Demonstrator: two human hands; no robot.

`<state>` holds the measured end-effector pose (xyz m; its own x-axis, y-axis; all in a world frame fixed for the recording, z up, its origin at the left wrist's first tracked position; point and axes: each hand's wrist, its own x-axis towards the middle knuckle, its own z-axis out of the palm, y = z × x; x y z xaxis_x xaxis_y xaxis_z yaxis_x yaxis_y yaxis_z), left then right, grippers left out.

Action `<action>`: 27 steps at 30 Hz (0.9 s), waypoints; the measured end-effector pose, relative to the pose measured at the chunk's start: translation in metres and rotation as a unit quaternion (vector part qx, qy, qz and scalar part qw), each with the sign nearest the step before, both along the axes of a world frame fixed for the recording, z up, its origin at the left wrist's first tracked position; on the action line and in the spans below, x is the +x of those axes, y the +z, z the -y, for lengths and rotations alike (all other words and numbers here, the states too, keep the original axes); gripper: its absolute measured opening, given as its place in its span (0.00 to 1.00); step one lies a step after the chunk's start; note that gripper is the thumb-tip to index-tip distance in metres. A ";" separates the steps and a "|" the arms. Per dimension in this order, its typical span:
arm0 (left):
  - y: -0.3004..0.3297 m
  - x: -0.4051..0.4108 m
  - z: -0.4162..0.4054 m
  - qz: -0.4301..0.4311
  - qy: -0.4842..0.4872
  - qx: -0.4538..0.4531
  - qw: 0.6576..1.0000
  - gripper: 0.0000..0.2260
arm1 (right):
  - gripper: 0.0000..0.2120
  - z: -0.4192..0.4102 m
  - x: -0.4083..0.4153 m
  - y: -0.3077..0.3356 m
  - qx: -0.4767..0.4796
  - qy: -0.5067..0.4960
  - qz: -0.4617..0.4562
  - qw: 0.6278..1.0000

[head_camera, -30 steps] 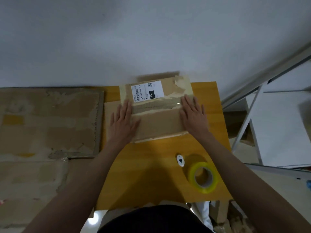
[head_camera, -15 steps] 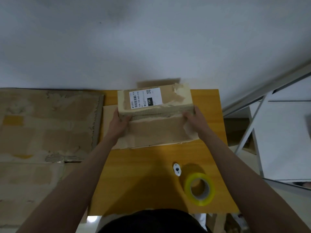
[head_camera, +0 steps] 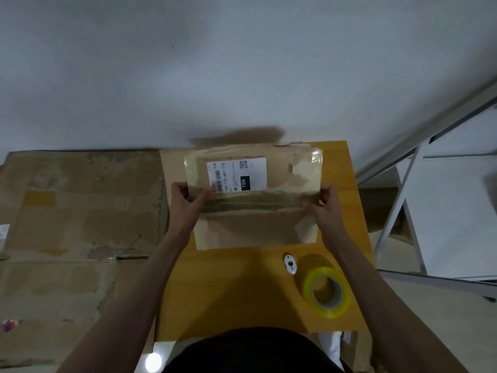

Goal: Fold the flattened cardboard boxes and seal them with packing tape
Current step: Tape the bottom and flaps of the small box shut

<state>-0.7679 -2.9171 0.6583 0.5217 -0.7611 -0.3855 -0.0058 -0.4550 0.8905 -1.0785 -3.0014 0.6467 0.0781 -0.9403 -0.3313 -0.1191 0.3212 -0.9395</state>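
Note:
A brown cardboard box (head_camera: 252,211) with a white shipping label (head_camera: 236,175) and old tape on it is lifted partly off the yellow table (head_camera: 228,292). My left hand (head_camera: 185,200) grips its left edge and my right hand (head_camera: 325,203) grips its right edge. The labelled panel tilts up towards me; a lower flap hangs down to the table. A roll of yellowish packing tape (head_camera: 326,292) lies at the table's right front, with a small white cutter (head_camera: 290,263) beside it.
Large flattened cardboard sheets (head_camera: 75,224) lie on the floor to the left of the table. A white metal rack (head_camera: 430,197) stands to the right. A grey wall rises just behind the table.
My hands went from pressing flat on the box to gripping its side edges. The box has been raised and its labelled panel has swung up.

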 end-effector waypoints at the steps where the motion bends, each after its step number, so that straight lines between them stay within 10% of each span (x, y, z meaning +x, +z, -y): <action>1: 0.005 0.001 -0.005 -0.009 0.003 -0.021 1.000 0.29 | 0.19 -0.006 -0.001 0.000 -0.015 0.001 0.008 1.000; 6: 0.017 0.004 -0.027 -0.013 -0.019 -0.031 0.999 0.33 | 0.06 -0.033 -0.010 -0.015 0.006 0.000 0.026 1.000; 12: 0.001 0.003 -0.053 0.009 -0.073 0.016 0.997 0.27 | 0.22 -0.042 -0.019 0.005 0.064 0.055 0.021 0.996; 17: 0.010 0.021 -0.043 -0.013 -0.069 0.086 0.994 0.42 | 0.25 -0.030 -0.011 0.016 0.105 0.041 -0.024 0.993; 27: 0.047 0.032 0.002 -0.011 -0.096 0.095 0.991 0.39 | 0.17 0.010 0.013 0.049 0.056 0.084 -0.065 0.993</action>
<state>-0.7356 -2.9191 0.7055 0.3640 -0.7579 -0.5414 -0.0892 -0.6070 0.7897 -1.0655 -3.0115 0.6961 0.1813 -0.8745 -0.4499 -0.2982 0.3870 -0.8725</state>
